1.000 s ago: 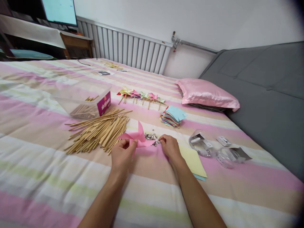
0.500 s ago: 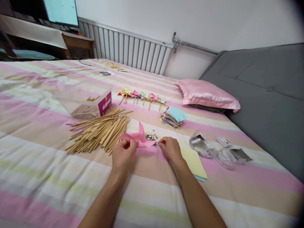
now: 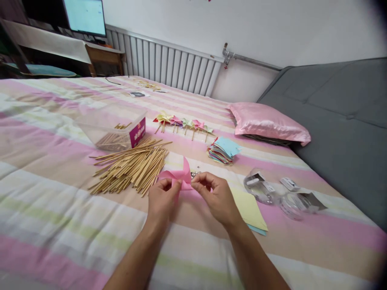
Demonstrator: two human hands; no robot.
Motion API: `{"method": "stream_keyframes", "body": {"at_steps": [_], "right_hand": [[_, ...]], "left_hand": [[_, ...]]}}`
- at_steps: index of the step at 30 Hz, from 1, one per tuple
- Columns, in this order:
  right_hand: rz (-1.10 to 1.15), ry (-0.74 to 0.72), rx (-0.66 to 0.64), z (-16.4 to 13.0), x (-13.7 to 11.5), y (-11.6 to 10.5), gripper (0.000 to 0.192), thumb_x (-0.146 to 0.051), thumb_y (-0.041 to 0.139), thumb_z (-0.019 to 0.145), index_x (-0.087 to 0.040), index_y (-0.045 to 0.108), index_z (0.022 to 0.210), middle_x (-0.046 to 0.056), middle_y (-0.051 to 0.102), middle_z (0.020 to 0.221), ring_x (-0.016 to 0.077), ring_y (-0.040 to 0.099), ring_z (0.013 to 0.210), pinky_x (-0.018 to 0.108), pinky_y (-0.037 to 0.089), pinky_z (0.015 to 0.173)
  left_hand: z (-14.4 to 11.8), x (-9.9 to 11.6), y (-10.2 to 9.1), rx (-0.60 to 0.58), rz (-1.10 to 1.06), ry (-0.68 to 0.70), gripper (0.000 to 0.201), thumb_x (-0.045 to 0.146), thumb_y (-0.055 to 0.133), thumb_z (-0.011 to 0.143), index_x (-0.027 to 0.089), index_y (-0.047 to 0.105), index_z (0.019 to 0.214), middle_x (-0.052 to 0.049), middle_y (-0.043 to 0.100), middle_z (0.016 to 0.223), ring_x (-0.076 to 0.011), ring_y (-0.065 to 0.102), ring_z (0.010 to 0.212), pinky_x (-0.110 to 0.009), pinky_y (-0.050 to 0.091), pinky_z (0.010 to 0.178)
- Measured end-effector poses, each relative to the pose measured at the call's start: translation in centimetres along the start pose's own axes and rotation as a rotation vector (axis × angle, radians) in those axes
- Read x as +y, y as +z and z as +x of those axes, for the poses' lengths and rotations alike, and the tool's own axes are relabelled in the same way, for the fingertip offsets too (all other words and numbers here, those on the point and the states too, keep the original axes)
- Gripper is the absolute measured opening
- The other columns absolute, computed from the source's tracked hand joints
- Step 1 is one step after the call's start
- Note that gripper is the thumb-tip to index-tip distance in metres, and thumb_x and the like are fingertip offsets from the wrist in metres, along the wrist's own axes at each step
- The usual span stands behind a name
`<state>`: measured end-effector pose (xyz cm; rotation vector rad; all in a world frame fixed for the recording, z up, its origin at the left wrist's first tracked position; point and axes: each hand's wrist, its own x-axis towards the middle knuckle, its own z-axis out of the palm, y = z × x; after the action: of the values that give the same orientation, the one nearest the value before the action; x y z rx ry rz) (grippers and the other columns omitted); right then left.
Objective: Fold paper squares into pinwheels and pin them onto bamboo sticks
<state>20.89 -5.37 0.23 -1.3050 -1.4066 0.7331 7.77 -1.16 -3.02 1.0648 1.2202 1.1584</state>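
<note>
A pink paper pinwheel (image 3: pixel 178 176) with folded blades is pinched between the thumb and fingers of my left hand (image 3: pixel 162 198), just above the bedspread. At the pinwheel's right edge, my right hand (image 3: pixel 214 194) has thumb and fingertips pressed together. Whatever sits in that pinch is too small to make out. Small silvery metal pieces (image 3: pixel 194 174) lie right behind the pinwheel, partly covered by my right hand. Left of my hands, many thin wooden sticks (image 3: pixel 130 167) are spread in a loose pile. Yellow paper sheets (image 3: pixel 248 207) lie beside my right wrist.
Behind the sticks stands a clear plastic box (image 3: pixel 111 129) with more sticks inside. Several finished pinwheels (image 3: pixel 184 123) lie in a row farther back. A stack of coloured paper (image 3: pixel 223 151), clear round containers (image 3: pixel 258 187) and a pink pillow (image 3: pixel 267 121) are to the right.
My right hand has moved from beside the metal pieces to the pinwheel's right edge, fingers still pinched. My left hand keeps its hold on the pinwheel. The whole view has shifted slightly.
</note>
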Motion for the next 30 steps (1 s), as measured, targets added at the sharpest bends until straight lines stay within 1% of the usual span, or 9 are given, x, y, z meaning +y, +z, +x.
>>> {"method": "stream_keyframes", "body": {"at_steps": [4,6,8,13,17,20,24,26,30], "right_hand": [[-0.204,-0.083,0.038,-0.23,0.21,1.29,0.007,-0.02,0.061,0.081,-0.02,0.065,0.076,0.0,0.064,0.076,0.0134,0.053,0.07,0.026,0.041,0.068],[-0.299,-0.093,0.078,-0.17,0.48,1.43,0.006,-0.021,0.063,0.08,-0.021,0.067,0.076,0.001,0.064,0.078,0.0157,0.054,0.076,0.028,0.04,0.072],[-0.338,-0.077,0.118,-0.14,0.63,1.39,0.005,-0.022,0.065,0.079,-0.023,0.069,0.076,0.002,0.062,0.08,0.0176,0.054,0.08,0.03,0.04,0.075],[-0.267,-0.035,0.149,-0.17,0.71,1.16,0.003,-0.025,0.069,0.076,-0.025,0.072,0.075,0.001,0.056,0.076,0.0168,0.053,0.076,0.031,0.041,0.075],[-0.235,-0.041,0.169,-0.1,0.8,1.07,0.005,-0.028,0.069,0.075,-0.024,0.072,0.074,0.0,0.055,0.074,0.0157,0.051,0.072,0.03,0.042,0.074],[-0.261,-0.051,0.179,-0.11,0.8,1.04,0.008,-0.031,0.069,0.076,-0.024,0.072,0.073,0.001,0.056,0.075,0.0159,0.052,0.072,0.032,0.041,0.076],[-0.261,-0.045,0.175,-0.2,0.59,1.01,0.01,-0.032,0.069,0.077,-0.023,0.071,0.072,0.0,0.056,0.075,0.0156,0.052,0.072,0.032,0.041,0.076],[-0.249,-0.036,0.17,-0.23,0.45,0.99,0.01,-0.031,0.068,0.077,-0.023,0.071,0.071,0.0,0.056,0.075,0.0153,0.052,0.073,0.031,0.041,0.075],[-0.212,-0.022,0.164,-0.22,0.17,0.94,0.009,-0.027,0.067,0.077,-0.023,0.07,0.07,0.001,0.055,0.073,0.0155,0.051,0.073,0.028,0.042,0.07]], "left_hand": [[0.0,-0.03,0.07,-0.081,-0.086,-0.026,0.024,0.032,0.068,0.061,0.013,0.057,0.053,0.005,0.048,0.048,-0.0067,0.038,0.047,-0.02,0.027,0.047],[0.04,0.04,0.05,-0.124,-0.149,-0.032,0.025,0.032,0.07,0.06,0.013,0.057,0.052,0.005,0.049,0.048,-0.0067,0.04,0.048,-0.02,0.029,0.048],[0.1,0.06,-0.03,-0.152,-0.206,-0.04,0.026,0.031,0.073,0.059,0.013,0.057,0.051,0.004,0.051,0.048,-0.0069,0.042,0.049,-0.019,0.032,0.049],[0.13,0.06,-0.27,-0.228,-0.335,-0.103,0.021,0.029,0.077,0.058,0.013,0.063,0.058,0.002,0.058,0.054,-0.0083,0.049,0.051,-0.02,0.036,0.05],[-0.07,0.53,-0.25,-0.242,-0.387,-0.104,0.024,0.028,0.078,0.056,0.015,0.06,0.051,0.002,0.057,0.052,-0.0089,0.05,0.052,-0.021,0.039,0.053],[-0.13,0.72,-0.22,-0.255,-0.376,-0.101,0.024,0.029,0.078,0.056,0.015,0.06,0.05,0.002,0.056,0.05,-0.0092,0.049,0.05,-0.022,0.039,0.052],[0.09,0.32,-0.26,-0.262,-0.336,-0.079,0.023,0.03,0.078,0.058,0.014,0.063,0.055,0.002,0.058,0.053,-0.0075,0.049,0.052,-0.02,0.037,0.053],[0.2,0.1,-0.28,-0.252,-0.301,-0.049,0.024,0.031,0.078,0.058,0.013,0.063,0.056,0.002,0.059,0.055,-0.0076,0.049,0.053,-0.02,0.037,0.054],[0.23,-0.03,-0.35,-0.205,-0.229,0.022,0.025,0.032,0.078,0.059,0.013,0.062,0.059,0.0,0.062,0.058,-0.011,0.054,0.057,-0.022,0.04,0.057]]}}
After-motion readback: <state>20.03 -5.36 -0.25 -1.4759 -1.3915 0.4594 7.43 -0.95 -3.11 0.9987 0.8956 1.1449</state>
